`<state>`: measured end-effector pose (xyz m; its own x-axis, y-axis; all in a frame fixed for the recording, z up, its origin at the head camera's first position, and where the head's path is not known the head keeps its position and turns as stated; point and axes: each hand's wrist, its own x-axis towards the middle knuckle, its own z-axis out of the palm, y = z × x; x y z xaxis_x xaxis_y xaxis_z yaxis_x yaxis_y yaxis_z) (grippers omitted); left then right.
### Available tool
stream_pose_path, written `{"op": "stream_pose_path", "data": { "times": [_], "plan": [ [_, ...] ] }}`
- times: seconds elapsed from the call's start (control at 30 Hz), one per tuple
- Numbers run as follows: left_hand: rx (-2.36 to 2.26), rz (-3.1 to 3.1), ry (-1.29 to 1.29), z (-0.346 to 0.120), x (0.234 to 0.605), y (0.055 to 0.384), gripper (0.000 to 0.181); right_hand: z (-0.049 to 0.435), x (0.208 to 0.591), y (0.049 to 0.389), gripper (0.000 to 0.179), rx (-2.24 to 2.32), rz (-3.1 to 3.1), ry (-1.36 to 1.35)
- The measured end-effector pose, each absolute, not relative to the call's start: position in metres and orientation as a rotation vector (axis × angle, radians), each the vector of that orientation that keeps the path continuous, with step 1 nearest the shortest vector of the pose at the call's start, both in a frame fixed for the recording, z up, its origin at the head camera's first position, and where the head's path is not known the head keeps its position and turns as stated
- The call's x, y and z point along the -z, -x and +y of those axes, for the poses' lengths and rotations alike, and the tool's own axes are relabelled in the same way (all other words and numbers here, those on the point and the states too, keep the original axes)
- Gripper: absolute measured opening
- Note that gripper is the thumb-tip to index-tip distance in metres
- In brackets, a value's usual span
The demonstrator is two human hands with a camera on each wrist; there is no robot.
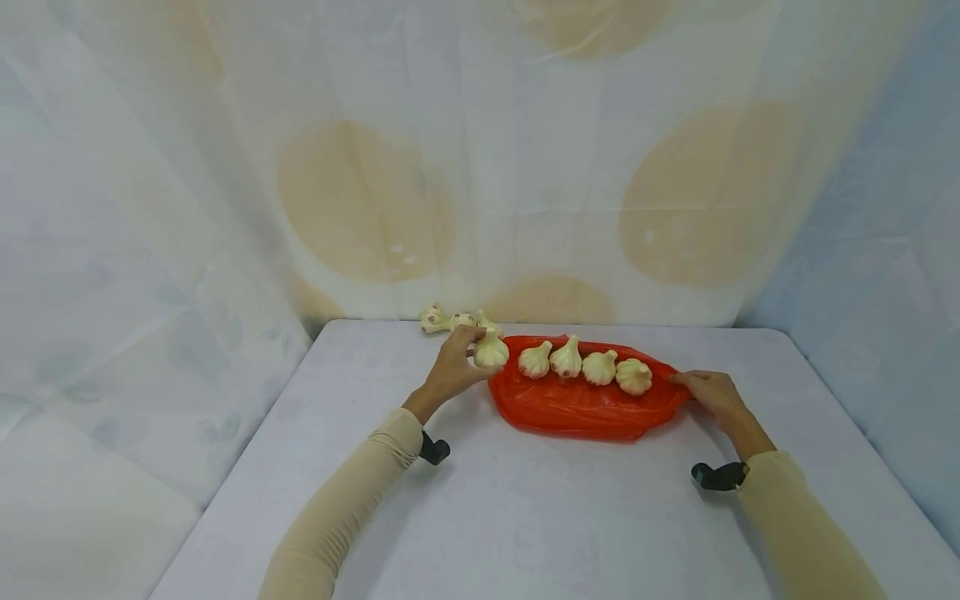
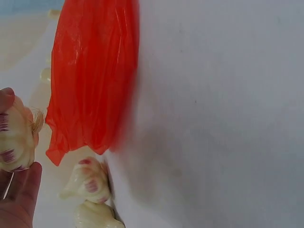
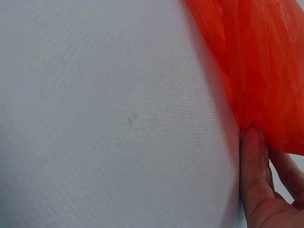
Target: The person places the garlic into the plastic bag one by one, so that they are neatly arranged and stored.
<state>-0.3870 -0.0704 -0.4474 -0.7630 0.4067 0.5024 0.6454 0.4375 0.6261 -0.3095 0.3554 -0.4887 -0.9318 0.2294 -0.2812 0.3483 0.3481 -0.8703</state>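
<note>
Between the thumb and fingers of my left hand [image 1: 452,368] is a whitish garlic bulb [image 1: 491,351], its stem pointing up, at the left end of a red plastic bag [image 1: 577,412]. Purple streaks and a tuft of roots mark this bulb in the left wrist view. On the bag, toward its far side, several garlic bulbs [image 1: 566,358] sit in a row. My right hand [image 1: 718,398] pinches the bag's right end. In the right wrist view, the fingers [image 3: 254,161] are at the gathered edge of the red plastic.
More garlic bulbs [image 1: 433,319] lie at the table's far edge, behind my left hand. A white cloth covers the table [image 1: 525,517]. Hanging sheets [image 1: 510,208] with tan circles stand behind it, with others at both sides.
</note>
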Motion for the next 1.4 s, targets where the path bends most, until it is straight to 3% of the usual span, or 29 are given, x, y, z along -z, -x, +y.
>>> {"op": "stream_pose_path", "data": {
  "times": [1.4],
  "plan": [
    [1.041,-2.591,1.083,-0.029,0.483,0.358,0.065,0.358,0.495,0.309,0.068,1.658,2.502,-0.526]
  ]
}}
